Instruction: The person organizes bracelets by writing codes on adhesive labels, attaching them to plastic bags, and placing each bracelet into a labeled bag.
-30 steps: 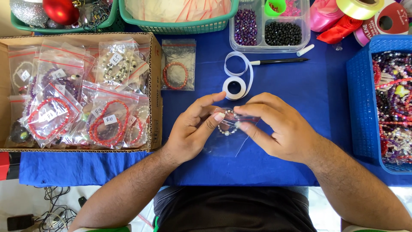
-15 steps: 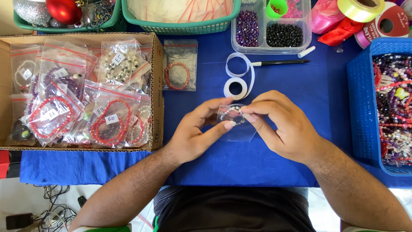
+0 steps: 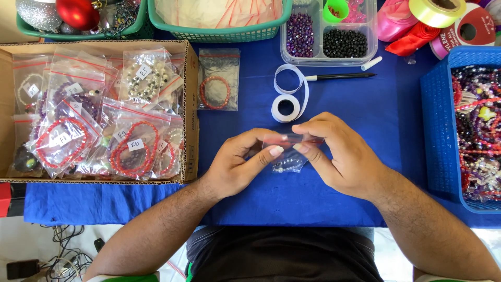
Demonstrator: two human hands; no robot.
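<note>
Two sets of fingers (image 3: pixel 275 151) meet at the top edge of a small clear zip bag (image 3: pixel 288 151), thumbs and forefingers pinching its red-lined seal from either side. Left hand (image 3: pixel 237 164) grasps the bag's left end; right hand (image 3: pixel 342 156) grasps its right end and covers part of the seal. Bag is held just above the blue cloth (image 3: pixel 250 198) on the counter, near the middle of the view. Inside the bag, at its lower part, lies a bracelet of pale clear beads (image 3: pixel 287 165).

Just beyond the hands: a roll of white tape (image 3: pixel 286 107) with a loose loop, and a black pen (image 3: pixel 339 77) with its white cap (image 3: pixel 371 63) apart from it. A flat bag with a red bead bracelet (image 3: pixel 215 92) lies to the left of the tape.

Far left: cardboard box (image 3: pixel 191 104) filled with labelled bags of bracelets. Far right: blue plastic basket (image 3: pixel 436 136) holding mixed beaded pieces. Top edge: clear divided tray (image 3: pixel 334 58) with purple and black beads, a green basket (image 3: pixel 219 34) of empty zip bags, ribbon spools (image 3: pixel 437 11).
</note>
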